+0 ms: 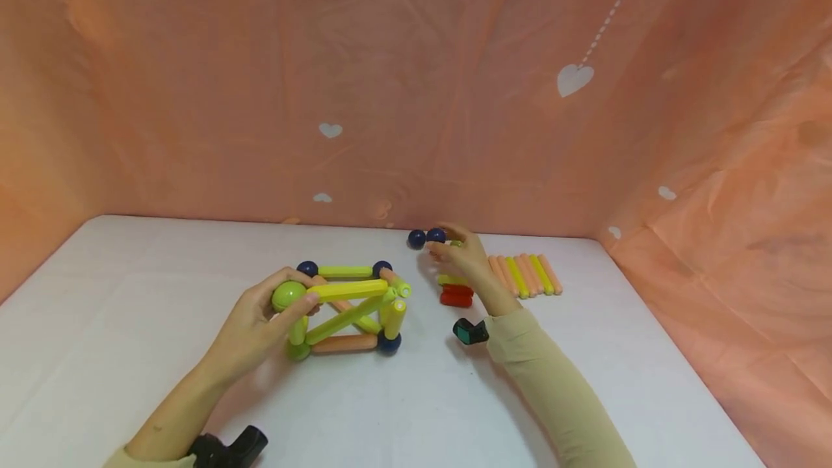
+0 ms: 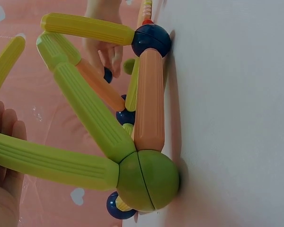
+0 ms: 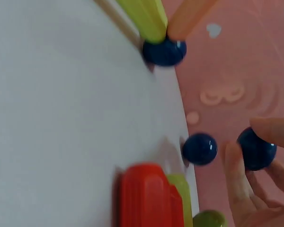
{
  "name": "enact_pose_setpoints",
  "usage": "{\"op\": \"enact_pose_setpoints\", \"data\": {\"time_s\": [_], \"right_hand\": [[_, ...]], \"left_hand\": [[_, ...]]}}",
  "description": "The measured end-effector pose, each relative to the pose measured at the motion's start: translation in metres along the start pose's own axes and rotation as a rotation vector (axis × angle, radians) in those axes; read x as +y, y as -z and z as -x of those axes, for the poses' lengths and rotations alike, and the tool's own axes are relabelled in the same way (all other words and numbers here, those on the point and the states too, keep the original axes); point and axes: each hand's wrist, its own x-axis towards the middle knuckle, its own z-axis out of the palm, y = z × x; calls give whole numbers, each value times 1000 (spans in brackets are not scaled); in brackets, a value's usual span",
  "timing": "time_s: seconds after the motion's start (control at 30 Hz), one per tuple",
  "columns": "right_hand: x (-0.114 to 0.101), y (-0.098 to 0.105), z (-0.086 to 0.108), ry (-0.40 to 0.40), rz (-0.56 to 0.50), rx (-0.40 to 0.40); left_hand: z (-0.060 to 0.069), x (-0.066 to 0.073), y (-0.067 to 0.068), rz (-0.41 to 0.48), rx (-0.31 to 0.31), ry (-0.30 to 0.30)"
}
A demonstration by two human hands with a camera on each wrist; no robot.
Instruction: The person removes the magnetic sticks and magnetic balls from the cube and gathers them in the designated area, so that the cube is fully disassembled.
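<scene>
My left hand (image 1: 256, 323) grips a glossy green ball (image 1: 286, 296) at the upper left corner of a frame built from magnetic rods and balls. From that ball a yellow rod (image 1: 351, 290) extends rightward, with the thumb against its near end. The frame's base has dark blue balls, a lower green ball (image 2: 149, 179) and an orange rod (image 2: 150, 101); several rods lean upward from it. At the back of the table, my right hand (image 1: 464, 258) pinches a dark blue ball (image 3: 256, 149) between thumb and fingers, raised off the table. A second dark blue ball (image 3: 199, 149) sits close by.
Red rods (image 1: 457, 296) and a yellow-green rod lie under the right forearm. To their right is a row of orange and yellow rods (image 1: 526, 275). Another green ball (image 3: 209, 219) rests beside the red rods. A pink cloth with hearts (image 1: 416, 92) stands behind the table.
</scene>
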Motion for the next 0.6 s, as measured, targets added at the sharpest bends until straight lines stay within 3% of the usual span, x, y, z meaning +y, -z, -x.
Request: {"op": "enact_pose_setpoints", "data": {"time_s": [0.1,0.27,0.6], "right_hand": [[0,4,-9,52,59,54],[0,12,-23,64,107,101],[5,13,-40,76,316,78]], "left_hand": [[-1,0,0,1,3,1],[-2,1,1,0,11,-12],[1,1,1,41,9,-4]]}}
